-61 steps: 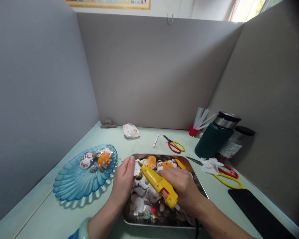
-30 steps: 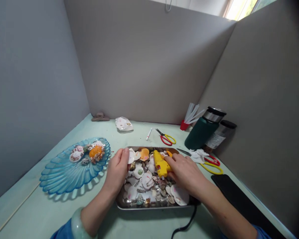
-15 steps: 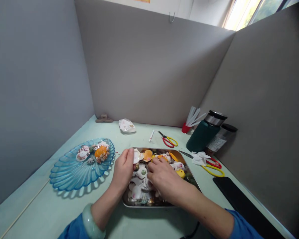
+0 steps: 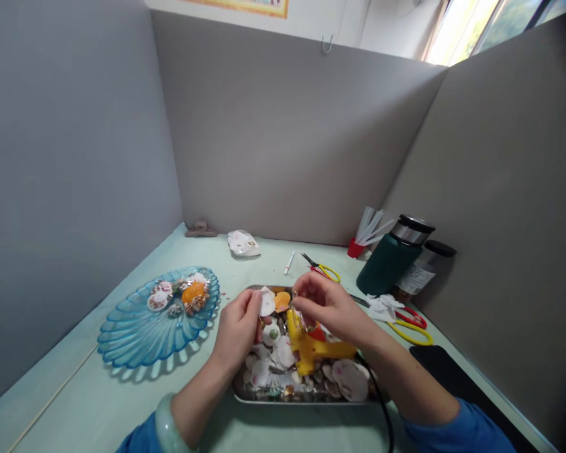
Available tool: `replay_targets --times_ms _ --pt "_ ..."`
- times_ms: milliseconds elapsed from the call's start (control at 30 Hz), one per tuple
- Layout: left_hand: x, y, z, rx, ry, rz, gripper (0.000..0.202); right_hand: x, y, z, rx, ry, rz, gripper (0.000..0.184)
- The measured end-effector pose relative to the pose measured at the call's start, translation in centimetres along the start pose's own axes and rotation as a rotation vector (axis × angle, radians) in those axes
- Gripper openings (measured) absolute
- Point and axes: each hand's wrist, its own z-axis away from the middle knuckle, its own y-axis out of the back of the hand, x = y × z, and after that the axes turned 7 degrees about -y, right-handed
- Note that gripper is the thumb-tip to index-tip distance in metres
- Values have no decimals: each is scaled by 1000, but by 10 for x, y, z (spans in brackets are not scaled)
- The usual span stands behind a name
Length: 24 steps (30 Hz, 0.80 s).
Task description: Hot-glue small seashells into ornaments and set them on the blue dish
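My left hand (image 4: 237, 324) is over the left edge of the metal tray (image 4: 259, 401), with thumb and fingers closed on a white shell (image 4: 266, 302). Against that shell sits an orange shell (image 4: 282, 301). Over the tray's far side, my right hand (image 4: 325, 305) is raised with thumb and fingertips pinched together. Whatever lies between those fingertips is too small to name. Beneath it a yellow glue gun (image 4: 306, 346) rests across the heap of shells (image 4: 351, 379), its black cord (image 4: 385, 409) running over the near edge.
On the left stands a blue shell-shaped plate (image 4: 136, 333) with a shell cluster. Behind the tray are a white packet (image 4: 243, 243) and scissors (image 4: 329, 272). To the right are a green bottle (image 4: 389, 261), larger scissors (image 4: 412, 333), a red cup of glue sticks (image 4: 355, 249) and a black slab (image 4: 429, 365).
My right hand has risen from the shells to above the tray's far side. The glue gun, mostly hidden before, now shows below it. My left hand keeps its hold.
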Motion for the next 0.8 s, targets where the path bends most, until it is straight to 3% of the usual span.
replay_targets --times_ms 100,233,600,800 --pt "1 -1 1 -71 6 28 33 -4 3 -2 75 -45 -280 26" --pt "3 -3 1 -127 84 101 34 -5 0 -1 134 -112 -441 21" --pt "5 -10 3 -138 154 201 36 4 -18 -2 133 -283 -506 26" --pt "7 -11 1 -131 158 217 37 6 -23 -3 158 -294 -492 25"
